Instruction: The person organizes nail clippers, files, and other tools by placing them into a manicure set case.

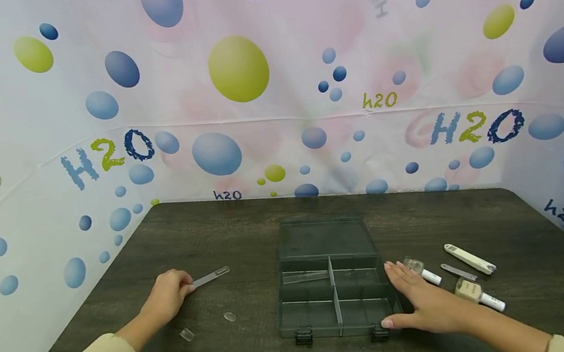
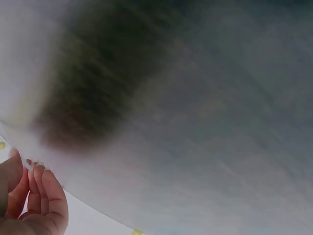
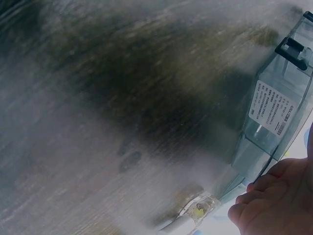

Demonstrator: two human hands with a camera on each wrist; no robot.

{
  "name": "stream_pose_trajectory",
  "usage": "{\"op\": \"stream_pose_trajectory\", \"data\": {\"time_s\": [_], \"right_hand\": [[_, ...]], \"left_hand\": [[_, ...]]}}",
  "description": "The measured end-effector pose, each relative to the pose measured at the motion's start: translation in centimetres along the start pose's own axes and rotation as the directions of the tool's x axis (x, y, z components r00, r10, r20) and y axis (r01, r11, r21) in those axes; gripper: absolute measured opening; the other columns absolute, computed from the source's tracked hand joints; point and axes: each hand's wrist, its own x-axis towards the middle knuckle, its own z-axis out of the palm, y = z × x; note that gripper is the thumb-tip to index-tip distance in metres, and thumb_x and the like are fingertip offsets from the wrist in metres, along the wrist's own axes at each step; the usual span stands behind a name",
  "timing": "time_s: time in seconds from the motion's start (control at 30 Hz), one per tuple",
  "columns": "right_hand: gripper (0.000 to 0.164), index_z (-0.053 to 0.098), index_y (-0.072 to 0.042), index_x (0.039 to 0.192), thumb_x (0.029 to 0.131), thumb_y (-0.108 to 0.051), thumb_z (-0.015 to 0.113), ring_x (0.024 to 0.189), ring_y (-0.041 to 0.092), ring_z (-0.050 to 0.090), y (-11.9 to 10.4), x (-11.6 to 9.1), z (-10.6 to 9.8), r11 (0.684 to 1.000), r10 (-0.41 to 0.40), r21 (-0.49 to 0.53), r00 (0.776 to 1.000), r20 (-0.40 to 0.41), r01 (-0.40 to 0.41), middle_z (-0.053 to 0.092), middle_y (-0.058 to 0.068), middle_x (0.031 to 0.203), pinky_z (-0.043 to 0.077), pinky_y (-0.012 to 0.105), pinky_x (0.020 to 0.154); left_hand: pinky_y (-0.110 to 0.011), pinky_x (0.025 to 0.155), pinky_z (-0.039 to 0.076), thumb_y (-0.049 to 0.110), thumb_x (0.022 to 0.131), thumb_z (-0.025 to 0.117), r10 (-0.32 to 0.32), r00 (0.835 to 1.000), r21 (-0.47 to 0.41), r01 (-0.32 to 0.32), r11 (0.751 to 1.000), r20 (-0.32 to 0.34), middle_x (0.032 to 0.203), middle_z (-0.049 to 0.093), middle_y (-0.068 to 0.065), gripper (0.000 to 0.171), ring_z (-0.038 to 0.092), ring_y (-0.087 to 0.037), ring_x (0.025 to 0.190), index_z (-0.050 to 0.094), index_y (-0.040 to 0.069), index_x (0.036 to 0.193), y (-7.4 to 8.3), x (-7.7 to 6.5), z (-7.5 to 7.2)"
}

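My left hand (image 1: 166,294) pinches one end of a slim, pale flat strip (image 1: 212,276) with a rounded tip, low over the table. In the left wrist view, thumb and fingertips meet at the strip's end. A dark see-through compartment box (image 1: 335,297) stands with its lid (image 1: 325,238) folded back. One back compartment holds a long thin piece (image 1: 305,278); its kind is unclear. My right hand (image 1: 426,302) rests against the box's right side with fingers extended and thumb by the front latch (image 1: 380,332). In the right wrist view, a printed label (image 3: 272,107) shows on the box.
Two small clear pieces (image 1: 187,334) lie near the left forearm, one further right. Right of the box are two white-capped bottles, one partly behind the right hand (image 1: 431,276) and one nearer (image 1: 469,290), plus a white nail clipper (image 1: 470,258) and a small grey strip (image 1: 458,271).
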Motion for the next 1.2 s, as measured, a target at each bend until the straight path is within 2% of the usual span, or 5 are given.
{"op": "stream_pose_trajectory", "data": {"time_s": [0.27, 0.67, 1.0, 1.2], "right_hand": [[0.101, 0.017, 0.01, 0.144, 0.08, -0.054, 0.063, 0.136, 0.052, 0.012, 0.0, 0.0, 0.0, 1.0, 0.002, 0.003, 1.0, 0.008, -0.002, 0.016, 0.031, 0.149, 0.019, 0.068, 0.102], [0.102, 0.016, 0.01, 0.144, 0.08, -0.053, 0.064, 0.136, 0.053, 0.012, 0.1, 0.0, 0.1, 1.0, -0.003, 0.002, 1.0, 0.004, 0.003, 0.016, 0.031, 0.149, 0.02, 0.068, 0.102], [0.101, 0.016, 0.01, 0.144, 0.08, -0.052, 0.064, 0.136, 0.053, 0.012, 0.1, -0.1, 0.1, 1.0, -0.005, 0.002, 1.0, 0.002, 0.005, 0.016, 0.031, 0.149, 0.02, 0.068, 0.102], [0.101, 0.016, 0.011, 0.144, 0.08, -0.053, 0.064, 0.136, 0.053, 0.012, 0.0, -0.1, 0.0, 1.0, -0.002, 0.006, 1.0, 0.001, 0.002, 0.016, 0.032, 0.149, 0.019, 0.068, 0.102]], "left_hand": [[-0.03, 0.055, 0.046, -0.001, 0.08, 0.066, 0.02, 0.998, -0.022, -0.021, 1.0, -0.058, 0.074, 0.062, -0.01, 0.004, 0.055, -0.016, 0.065, 0.065, -0.003, 0.076, 0.4, 0.0, -0.2], [-0.028, 0.054, 0.045, 0.0, 0.081, 0.066, -0.013, 0.993, -0.062, 0.006, 0.998, -0.118, 0.076, 0.061, -0.01, 0.004, 0.051, -0.013, 0.065, 0.067, -0.004, 0.082, 1.7, 0.1, -0.8], [-0.023, 0.055, 0.046, 0.001, 0.081, 0.067, 0.043, 0.991, -0.11, -0.057, 0.992, -0.131, 0.078, 0.062, -0.006, 0.003, 0.052, -0.01, 0.064, 0.068, 0.0, 0.083, 4.0, -0.1, -0.4], [-0.021, 0.054, 0.045, 0.001, 0.081, 0.067, 0.053, 0.991, -0.139, -0.07, 0.988, -0.124, 0.078, 0.061, -0.005, 0.004, 0.05, -0.007, 0.063, 0.068, 0.001, 0.084, 5.1, 0.0, -0.4]]}}
